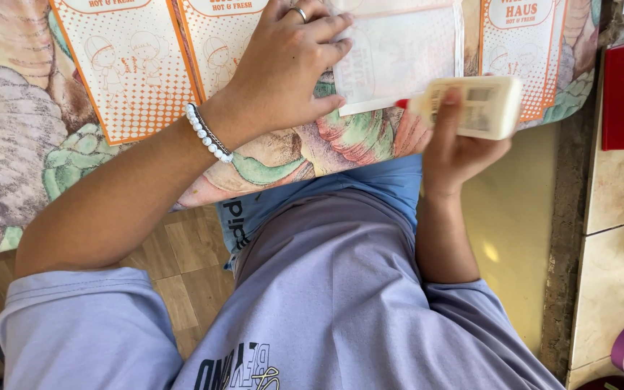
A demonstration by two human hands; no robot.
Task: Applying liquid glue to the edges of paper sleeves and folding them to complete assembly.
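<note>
the glue bottle (479,107) sits clenched sideways in our right hand (456,148), red tip by the white paper sheet (399,58) on the tabletop (9,144). light, squeezable plastic, we judge; grip mid-body. our left hand (290,65) presses flat, grasping nothing.

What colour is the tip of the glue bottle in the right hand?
Red, on the small white plastic glue bottle held by the right hand, seen in the head view.

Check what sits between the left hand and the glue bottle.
Head view: only the white, face-down paper sheet spans between the left hand, pressing its edge, and the glue bottle held by the right hand.
</note>
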